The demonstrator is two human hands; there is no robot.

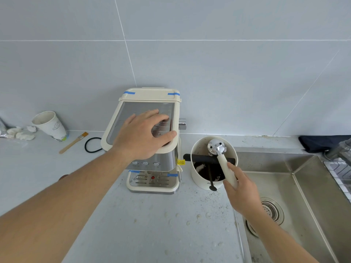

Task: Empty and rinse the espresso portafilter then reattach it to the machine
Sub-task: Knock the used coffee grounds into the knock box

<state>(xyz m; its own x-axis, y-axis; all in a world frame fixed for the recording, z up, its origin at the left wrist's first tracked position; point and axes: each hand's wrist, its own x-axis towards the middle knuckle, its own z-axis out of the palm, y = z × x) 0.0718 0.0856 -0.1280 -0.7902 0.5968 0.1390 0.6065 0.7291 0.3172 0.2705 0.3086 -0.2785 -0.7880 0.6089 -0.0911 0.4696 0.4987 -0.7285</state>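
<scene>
My right hand grips the cream handle of the portafilter. Its metal head is turned face down over the cream knock box, above the black knock bar. Dark coffee grounds lie in the bottom of the box. My left hand lies flat, fingers spread, on top of the cream and steel espresso machine, which stands left of the knock box.
A steel sink with a drain strainer is at the right. Coffee crumbs dot the counter. A paper cup, a wooden brush and a black ring lie left of the machine.
</scene>
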